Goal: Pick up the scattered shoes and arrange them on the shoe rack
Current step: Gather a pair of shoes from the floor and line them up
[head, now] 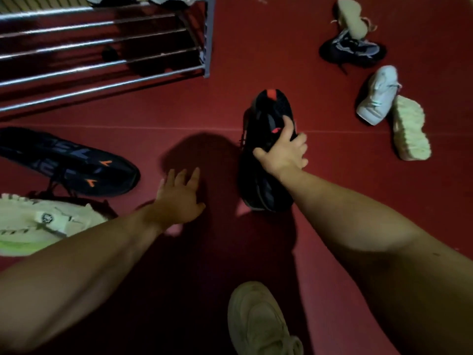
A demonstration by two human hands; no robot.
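Observation:
A black sneaker with red accents [268, 114] lies on the red floor at the centre. My right hand [282, 149] grips it across the middle, thumb on the left side and fingers over the top. My left hand [179, 196] hovers over the bare floor to the left of it, fingers spread, holding nothing. The metal shoe rack [102, 62] stands at the upper left, its lower bars bare; pale shoes show on its top tier at the frame's edge.
A dark blue sneaker with orange marks [76, 162] and a white-green shoe [38, 224] lie at the left. A beige shoe [258, 321] sits at the bottom. At the right lie a dark sneaker [353, 51], a white sneaker [378, 96] and upturned pale soles [409, 129].

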